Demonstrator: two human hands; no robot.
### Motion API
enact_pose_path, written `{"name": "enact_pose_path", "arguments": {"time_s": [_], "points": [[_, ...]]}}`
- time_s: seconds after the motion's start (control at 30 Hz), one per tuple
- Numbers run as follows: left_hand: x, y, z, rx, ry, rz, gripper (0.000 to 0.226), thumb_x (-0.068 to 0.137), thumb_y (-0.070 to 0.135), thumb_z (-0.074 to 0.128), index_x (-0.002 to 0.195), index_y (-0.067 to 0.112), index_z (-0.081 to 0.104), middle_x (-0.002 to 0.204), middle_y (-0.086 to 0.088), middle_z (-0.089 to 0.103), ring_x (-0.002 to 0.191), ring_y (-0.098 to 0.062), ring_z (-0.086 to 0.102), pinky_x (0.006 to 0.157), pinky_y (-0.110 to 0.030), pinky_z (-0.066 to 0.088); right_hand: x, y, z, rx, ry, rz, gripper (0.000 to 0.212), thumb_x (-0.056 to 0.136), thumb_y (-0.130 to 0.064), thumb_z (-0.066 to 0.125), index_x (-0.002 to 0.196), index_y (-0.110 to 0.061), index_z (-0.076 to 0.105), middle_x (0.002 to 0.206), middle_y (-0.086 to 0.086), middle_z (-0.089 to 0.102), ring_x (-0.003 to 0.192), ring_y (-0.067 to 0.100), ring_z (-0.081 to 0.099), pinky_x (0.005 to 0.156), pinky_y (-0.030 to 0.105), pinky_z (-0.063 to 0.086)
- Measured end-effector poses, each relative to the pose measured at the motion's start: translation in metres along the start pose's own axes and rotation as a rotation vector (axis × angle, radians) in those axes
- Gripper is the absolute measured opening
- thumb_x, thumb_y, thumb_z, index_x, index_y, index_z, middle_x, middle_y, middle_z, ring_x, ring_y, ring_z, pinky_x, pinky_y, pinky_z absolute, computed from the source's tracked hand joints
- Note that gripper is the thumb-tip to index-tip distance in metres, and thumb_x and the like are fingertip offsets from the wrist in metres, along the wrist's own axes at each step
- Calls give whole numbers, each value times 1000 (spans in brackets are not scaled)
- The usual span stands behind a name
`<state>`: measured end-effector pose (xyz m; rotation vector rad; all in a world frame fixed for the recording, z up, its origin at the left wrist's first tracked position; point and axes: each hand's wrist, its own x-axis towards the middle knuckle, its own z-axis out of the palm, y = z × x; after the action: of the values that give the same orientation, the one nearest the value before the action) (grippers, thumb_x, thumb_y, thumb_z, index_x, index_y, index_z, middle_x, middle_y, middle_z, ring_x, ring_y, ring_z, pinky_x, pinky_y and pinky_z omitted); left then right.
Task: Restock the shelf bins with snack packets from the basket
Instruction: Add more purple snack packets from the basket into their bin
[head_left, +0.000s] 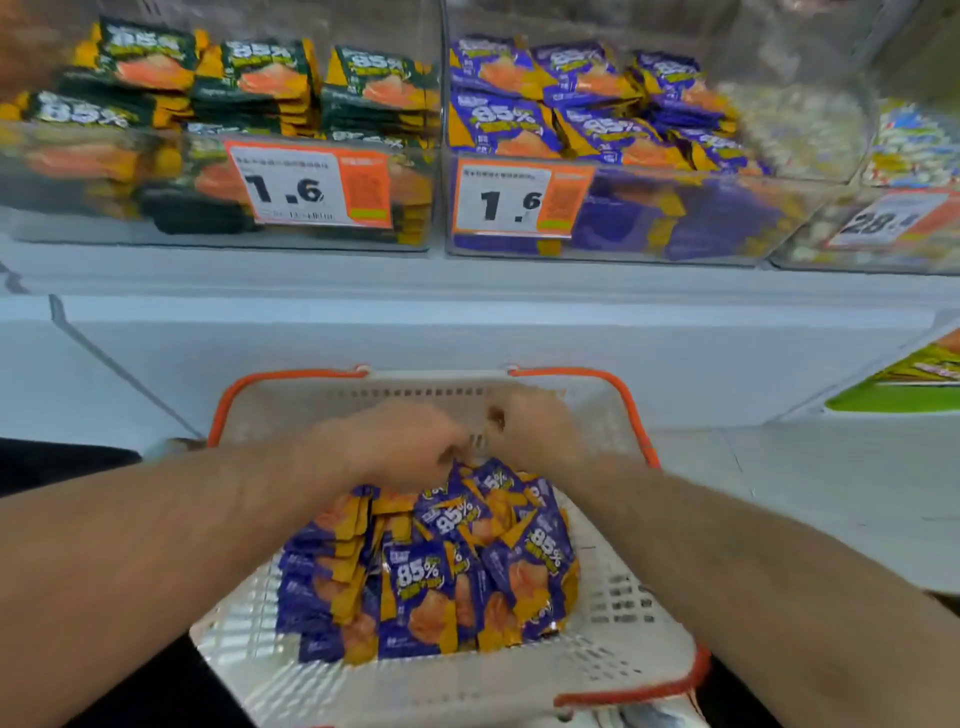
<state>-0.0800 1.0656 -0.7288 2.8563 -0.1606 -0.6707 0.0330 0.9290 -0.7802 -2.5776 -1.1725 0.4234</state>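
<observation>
Snack packets fill the basket; left hand and right hand hover above, blurred, their grip unreadable.

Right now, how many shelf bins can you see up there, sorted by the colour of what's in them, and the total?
Green packets bin: 1
Purple packets bin: 1
Pale snacks bin, cut off at the right edge: 1
Total: 3 bins

The packets in the basket are purple, matching the purple one.
</observation>
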Motion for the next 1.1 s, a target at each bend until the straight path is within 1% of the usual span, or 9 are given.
{"name": "enact_pose_path", "arguments": {"time_s": [0.13, 0.27, 0.37, 0.5, 0.57, 0.67, 0.9, 1.0, 1.1], "points": [[7, -3, 11, -18, -49, -9, 24, 93, 24, 50, 114, 26, 62, 111, 6, 63, 101, -16, 59, 88, -35, 51, -29, 21, 63, -64, -374, 348, 24, 81, -38, 61, 74, -15, 58, 73, 4, 59, 69, 20, 60, 56, 32, 44], [10, -1, 13, -55, -65, -5, 29, 96, 24, 48, 122, 25, 61, 120, 6, 62, 107, -14, 56, 91, -31, 48, -50, 23, 112, -108, -570, 527, 74, 56, -79, 65, 105, -24, 67, 109, 3, 66, 102, 26, 64, 83, 40, 56], [12, -2, 12, -71, -75, -14, 29, 96, 25, 48, 123, 26, 60, 120, 7, 61, 106, -12, 56, 91, -31, 48, -56, 19, 122, -124, -634, 543, 57, 70, -62, 75, 104, -18, 61, 126, 9, 58, 119, 33, 56, 96, 48, 50], [14, -5, 9, -109, -79, -56, 30, 95, 25, 48, 122, 28, 61, 119, 9, 62, 105, -12, 58, 92, -35, 51, -52, 17, 114, -154, -567, 440, 25, 93, -21, 57, 71, -15, 45, 84, 7, 57, 86, 28, 62, 74, 41, 54], [13, -11, 10, -126, -93, -92, 29, 95, 24, 48, 121, 27, 61, 119, 8, 63, 104, -13, 59, 92, -34, 51, -46, 13, 88, -245, -544, 331, 26, 95, -12, 51, 70, -13, 46, 69, 4, 44, 64, 22, 50, 68, 41, 53], [12, -19, 12, -126, -121, -159, 32, 94, 23, 52, 124, 28, 60, 121, 6, 62, 104, -13, 60, 94, -34, 52, -30, 3, 32, -332, -523, 219, 19, 94, -6, 49, 79, -10, 59, 70, 4, 47, 66, 20, 50, 70, 37, 51], [1, -20, -20, -283, 18, -162, 82, 78, 45, 78, 146, 28, 36, 146, 5, 48, 127, -16, 51, 100, -29, 42, -5, -7, -80, 350, -447, 231, 12, 91, -8, 54, 97, 0, 61, 86, 15, 57, 75, 25, 53, 64, 33, 44], [-2, -23, -29, -447, 158, -129, 55, 75, 37, 81, 124, 29, 57, 118, 5, 68, 104, -15, 64, 90, -33, 50, -16, -15, -117, 665, -442, 180, 17, 88, -5, 57, 99, 8, 57, 88, 15, 56, 83, 25, 52, 73, 35, 43], [-8, -13, -49, -351, 431, -44, 19, 81, 20, 76, 100, 18, 72, 94, 0, 71, 87, -18, 64, 75, -25, 49, -36, -25, -155, 876, -527, 157, 11, 84, -23, 64, 85, -12, 61, 82, 1, 67, 80, 18, 61, 73, 26, 48]]}}
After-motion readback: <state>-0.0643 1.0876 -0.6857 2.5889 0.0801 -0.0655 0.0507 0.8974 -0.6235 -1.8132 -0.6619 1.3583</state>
